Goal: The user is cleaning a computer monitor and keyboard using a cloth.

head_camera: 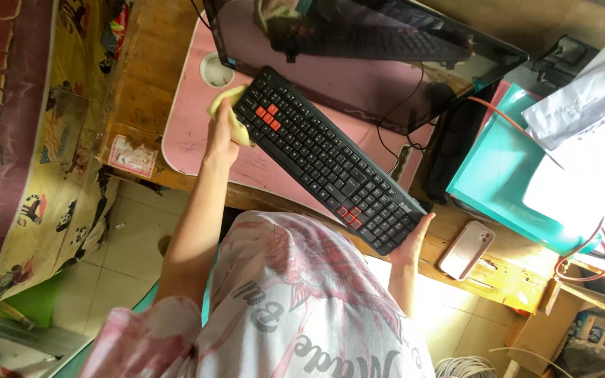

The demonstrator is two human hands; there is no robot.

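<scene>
Wooden surface [498, 276] carrying a pink mat [190, 133], seen from above, with tiled floor below it. Left hand [222, 136] is clasping a yellow cloth [231, 115] and pressing it against one short end of a black keyboard [327, 157] with red key clusters. Right hand [413, 241] is gripping the opposite short end of the keyboard, fingers curling up around its edge. Keyboard is spanning the gap between both hands, running diagonally and sitting tilted above the pink mat. Beyond the keyboard, away from the person, a dark monitor [358, 56] is leaning and reflecting the keyboard, while black cables [393, 119] are trailing beneath it. Just beside the right hand, a phone in a pale pink case [466, 250] is lying flat on the wood. Farther out past the right hand, a teal folder [498, 175] is lying under loose white papers [582, 105]. Well beyond the left hand, a bed with a patterned cover [15, 140] is filling the frame's edge.
</scene>
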